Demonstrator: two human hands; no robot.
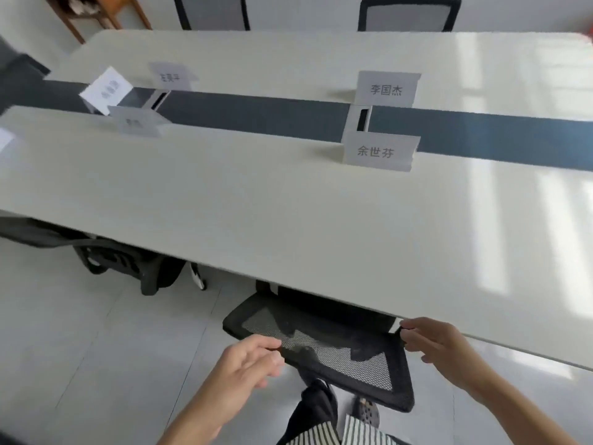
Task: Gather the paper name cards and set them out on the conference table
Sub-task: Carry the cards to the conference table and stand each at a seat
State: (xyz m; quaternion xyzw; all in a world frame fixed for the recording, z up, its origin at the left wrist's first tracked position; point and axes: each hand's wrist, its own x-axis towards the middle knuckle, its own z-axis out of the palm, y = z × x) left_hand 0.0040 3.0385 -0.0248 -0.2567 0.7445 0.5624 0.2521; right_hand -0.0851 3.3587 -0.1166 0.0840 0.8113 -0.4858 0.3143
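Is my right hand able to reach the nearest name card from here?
Probably not without leaning in: the right hand grips the chair back below the table's near edge, and the card stands far across by the grey strip. Nothing on the table blocks it.

Daylight comes from beyond the right end of the long cream-white conference table (256, 203) and leaves pale, window-shaped glare streaks on that end of its glossy top. The two white folded paper name cards (380, 152) near the table's middle are sharp and throw soft shadows towards its left end. The blurred white paper cards (138, 123) at the left end are smeared, their print unreadable. Under the table's left part, a black office chair (122, 261) sits in deep shadow. The table's edges bow with wide-angle distortion. At its near edge, the black mesh chair back (337, 354) is crisp.
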